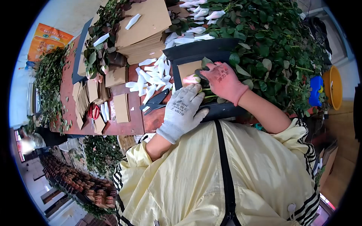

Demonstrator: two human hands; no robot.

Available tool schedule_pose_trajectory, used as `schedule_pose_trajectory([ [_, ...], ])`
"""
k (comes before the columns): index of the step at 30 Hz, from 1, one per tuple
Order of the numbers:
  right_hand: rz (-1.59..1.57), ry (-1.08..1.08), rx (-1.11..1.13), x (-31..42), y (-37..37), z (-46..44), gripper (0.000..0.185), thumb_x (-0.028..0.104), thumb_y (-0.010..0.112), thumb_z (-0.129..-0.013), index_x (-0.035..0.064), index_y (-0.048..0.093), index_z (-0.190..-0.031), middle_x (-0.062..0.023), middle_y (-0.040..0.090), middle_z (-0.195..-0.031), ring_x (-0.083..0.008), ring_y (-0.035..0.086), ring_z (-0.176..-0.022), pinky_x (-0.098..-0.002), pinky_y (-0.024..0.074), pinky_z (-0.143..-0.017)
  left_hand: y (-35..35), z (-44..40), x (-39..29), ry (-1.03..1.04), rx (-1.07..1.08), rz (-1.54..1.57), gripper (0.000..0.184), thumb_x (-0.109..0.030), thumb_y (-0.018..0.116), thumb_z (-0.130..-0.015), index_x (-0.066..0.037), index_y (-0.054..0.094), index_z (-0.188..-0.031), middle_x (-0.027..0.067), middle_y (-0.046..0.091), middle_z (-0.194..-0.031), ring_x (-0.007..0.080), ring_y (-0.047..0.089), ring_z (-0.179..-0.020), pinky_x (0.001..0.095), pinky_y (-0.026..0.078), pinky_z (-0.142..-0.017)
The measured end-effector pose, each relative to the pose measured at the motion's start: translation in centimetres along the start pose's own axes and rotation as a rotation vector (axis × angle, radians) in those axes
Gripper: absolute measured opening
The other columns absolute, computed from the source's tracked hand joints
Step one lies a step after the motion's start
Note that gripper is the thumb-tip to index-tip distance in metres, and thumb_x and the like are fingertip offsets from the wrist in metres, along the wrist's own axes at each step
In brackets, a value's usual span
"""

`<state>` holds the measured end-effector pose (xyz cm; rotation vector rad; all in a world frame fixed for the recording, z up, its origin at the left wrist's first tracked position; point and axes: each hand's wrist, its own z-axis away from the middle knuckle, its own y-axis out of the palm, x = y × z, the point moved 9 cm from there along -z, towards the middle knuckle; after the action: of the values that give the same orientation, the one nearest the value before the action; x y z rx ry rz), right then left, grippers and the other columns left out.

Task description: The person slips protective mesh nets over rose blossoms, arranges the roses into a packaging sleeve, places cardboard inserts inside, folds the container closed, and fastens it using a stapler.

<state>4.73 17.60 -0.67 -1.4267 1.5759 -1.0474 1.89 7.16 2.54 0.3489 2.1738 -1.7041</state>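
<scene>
A pale pink rose point(191, 80) lies on a cardboard piece point(189, 69) inside a black trough-like holder point(203, 47). My left hand point(181, 109), in a whitish knitted glove, rests with its fingers stretched against the lower side of the bloom, thumb apart. From the right comes my right hand point(223, 81) in a pink glove, fingers bent close beside the bloom. What those fingertips pinch, if anything, is hidden. Green stems point(207, 90) run beneath the right hand toward the leafy pile. A black-handled cutting tool point(156, 101) lies just left of my left hand.
White mesh flower sleeves point(152, 77) lie scattered left of the holder. Beyond stand stacked cardboard sheets point(143, 34). Red-handled scissors point(94, 113) and smaller card pieces point(121, 108) are farther left. Leafy rose stems point(275, 52) crowd the right, near a yellow basin point(333, 87).
</scene>
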Motion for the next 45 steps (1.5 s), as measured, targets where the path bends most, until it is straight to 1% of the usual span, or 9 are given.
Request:
schedule_pose_trajectory([
  [3,0.018,0.097,0.535,0.1,1.1,-1.5,0.032,0.019,0.053,-0.08,0.0178,0.058,-0.112,-0.0096,0.056,-0.112,-0.0249,0.053,-0.102,-0.0352,0.0382,-0.085,-0.3,0.3,0.2,0.001,-0.043,0.059,0.045,-0.027,0.068,-0.075,-0.002,0.059,-0.111,0.0183,0.055,-0.124,0.0356,0.051,-0.115,0.0449,0.039,-0.098],
  [9,-0.035,0.002,0.607,0.2,0.5,-1.5,0.035,0.026,0.056,-0.08,0.011,0.057,-0.111,-0.0111,0.057,-0.109,-0.0282,0.054,-0.099,-0.0389,0.0416,-0.084,0.5,-1.4,1.0,-0.093,-0.018,-0.06,0.068,-0.042,0.06,-0.079,0.003,0.045,-0.128,0.024,0.04,-0.136,0.0402,0.035,-0.127,0.0485,0.025,-0.107],
  [15,0.01,0.115,0.073,-11.9,-6.0,-10.0,0.04,0.032,0.061,-0.079,0.0108,0.056,-0.112,-0.011,0.053,-0.118,-0.029,0.052,-0.108,-0.0384,0.0394,-0.096,0.1,-1.5,1.0,-0.126,-0.009,-0.059,0.071,-0.039,0.065,-0.074,0.003,0.046,-0.127,0.0223,0.04,-0.137,0.0392,0.037,-0.126,0.0481,0.028,-0.105],
  [24,1.041,-0.225,0.356,-30.0,12.2,-11.7,0.013,0.021,0.051,-0.082,0.0171,0.059,-0.091,-0.0065,0.053,-0.103,-0.0292,0.047,-0.104,-0.0428,0.038,-0.089,-0.1,-1.7,0.8,-0.119,-0.024,-0.062,0.069,-0.044,0.062,-0.074,0.005,0.051,-0.121,0.0232,0.045,-0.13,0.0407,0.04,-0.122,0.0496,0.028,-0.104],
  [27,0.763,-0.176,0.524,-29.4,10.9,-12.6,0.012,0.023,0.052,-0.082,0.018,0.059,-0.089,-0.0048,0.053,-0.103,-0.0286,0.047,-0.104,-0.0423,0.0386,-0.087,-0.2,-2.0,1.0,-0.127,-0.028,-0.022,0.067,-0.045,0.063,-0.073,0.004,0.052,-0.119,0.0225,0.047,-0.128,0.0393,0.041,-0.122,0.0498,0.029,-0.103],
  [34,0.88,-0.017,-0.014,-32.0,-5.3,-20.6,0.011,0.014,0.047,-0.078,0.0221,0.048,-0.071,0.0031,0.046,-0.069,-0.014,0.048,-0.067,-0.0261,0.0404,-0.058,0.1,-2.2,1.6,-0.175,0.005,0.006,0.071,-0.041,0.069,-0.067,0.003,0.051,-0.121,0.0228,0.047,-0.129,0.0415,0.042,-0.119,0.0522,0.03,-0.1],
  [39,0.612,0.307,-0.689,-38.9,-24.6,-24.0,0.025,0.018,0.056,-0.08,0.0077,0.061,-0.103,-0.0122,0.065,-0.099,-0.024,0.064,-0.086,-0.0337,0.0512,-0.073,0.1,-2.6,1.9,-0.197,0.036,0.025,0.072,-0.036,0.072,-0.063,0.002,0.051,-0.12,0.023,0.047,-0.127,0.0417,0.043,-0.118,0.0526,0.032,-0.1],
  [44,1.064,0.362,0.046,-39.8,-12.5,-29.7,0.027,0.015,0.043,-0.081,0.016,0.054,-0.106,-0.0043,0.061,-0.098,-0.0207,0.059,-0.094,-0.0367,0.0448,-0.076,0.3,-2.9,1.8,-0.197,0.028,0.048,0.069,-0.037,0.072,-0.062,0.002,0.053,-0.115,0.0231,0.048,-0.126,0.0431,0.045,-0.116,0.0534,0.033,-0.099],
  [45,1.104,0.075,-0.269,-36.6,-8.8,-28.5,0.027,0.018,0.044,-0.081,0.0131,0.051,-0.107,-0.0058,0.059,-0.093,-0.0238,0.057,-0.089,-0.0389,0.0418,-0.075,0.1,-2.9,1.9,-0.186,0.004,0.038,0.069,-0.037,0.072,-0.062,0.002,0.053,-0.115,0.023,0.049,-0.125,0.0431,0.045,-0.115,0.0533,0.033,-0.099],
])
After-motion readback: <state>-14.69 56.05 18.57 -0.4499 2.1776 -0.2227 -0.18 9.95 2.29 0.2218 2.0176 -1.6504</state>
